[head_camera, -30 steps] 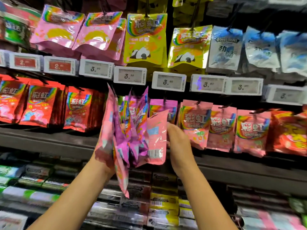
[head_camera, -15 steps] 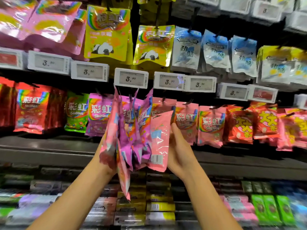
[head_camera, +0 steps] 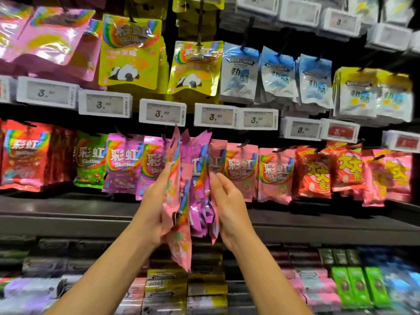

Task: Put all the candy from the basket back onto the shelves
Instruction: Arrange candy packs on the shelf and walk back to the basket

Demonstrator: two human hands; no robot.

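Observation:
My left hand [head_camera: 154, 208] grips a fanned bundle of pink and purple Skittles bags [head_camera: 195, 201], held upright in front of the middle shelf row. One pink bag hangs lower than the others. My right hand [head_camera: 229, 205] touches the right side of the bundle with loosely bent fingers. Directly behind the bundle hang purple Skittles bags [head_camera: 123, 162] on pegs to the left and pink Skittles bags [head_camera: 241, 171] to the right. The basket is out of view.
Price tags [head_camera: 162, 113] run above the peg row. Yellow panda bags [head_camera: 129, 53] and blue Doublemint bags [head_camera: 241, 71] hang higher up. Red bags [head_camera: 313, 173] hang to the right. A dark shelf ledge [head_camera: 68, 214] sits below, with boxed gum [head_camera: 166, 285] underneath.
The view has shifted right along the shelf. The pink bag my right hand held apart now lies closed against the bundle, which has risen slightly towards the pegs.

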